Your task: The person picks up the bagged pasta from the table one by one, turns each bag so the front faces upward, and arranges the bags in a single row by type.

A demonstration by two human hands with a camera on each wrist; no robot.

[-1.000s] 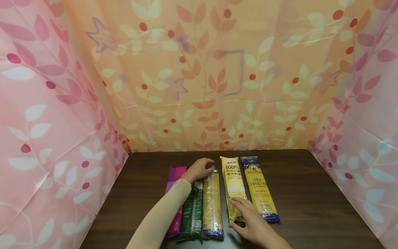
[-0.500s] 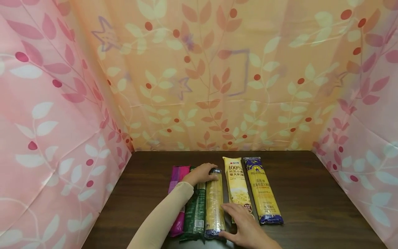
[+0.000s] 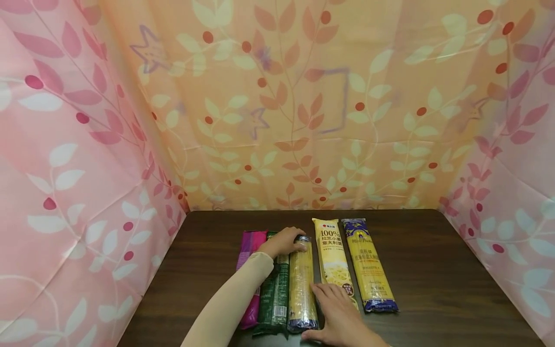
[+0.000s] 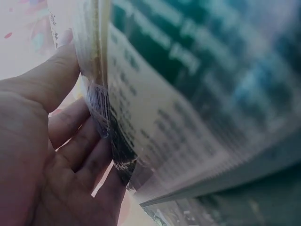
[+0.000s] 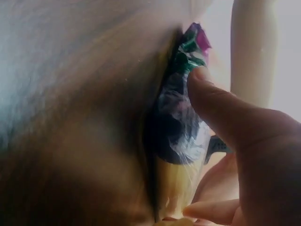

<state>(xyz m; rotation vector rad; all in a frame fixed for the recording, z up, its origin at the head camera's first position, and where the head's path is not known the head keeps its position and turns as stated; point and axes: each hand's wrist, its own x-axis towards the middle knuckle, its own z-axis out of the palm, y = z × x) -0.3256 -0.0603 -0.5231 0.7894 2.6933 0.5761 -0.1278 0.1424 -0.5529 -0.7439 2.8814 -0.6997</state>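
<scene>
Several long pasta packs lie side by side on a dark wooden table [image 3: 433,270]. My left hand [image 3: 283,242] reaches over the green pack [image 3: 273,294] to the far end of a clear spaghetti pack [image 3: 300,284] with blue ends. In the left wrist view, that hand's thumb [image 4: 61,70] lies against the clear pack, its fingers loosely extended behind the end. My right hand [image 3: 338,308] is at the near right side of the same pack, fingers spread. Its thumb [image 5: 207,94] touches the blue near end in the right wrist view.
A magenta pack [image 3: 252,289] lies left of the green one, partly under the left sleeve [image 3: 236,299]. To the right are a cream-yellow pasta pack [image 3: 331,250], partly behind my right hand, and a yellow-and-blue spaghetti pack [image 3: 373,270]. Floral curtains [image 3: 269,106] enclose the table.
My right hand has moved left, from the cream-yellow pack to the clear spaghetti pack. My left hand has settled slightly lower at that pack's far end. The whole view has shifted slightly.
</scene>
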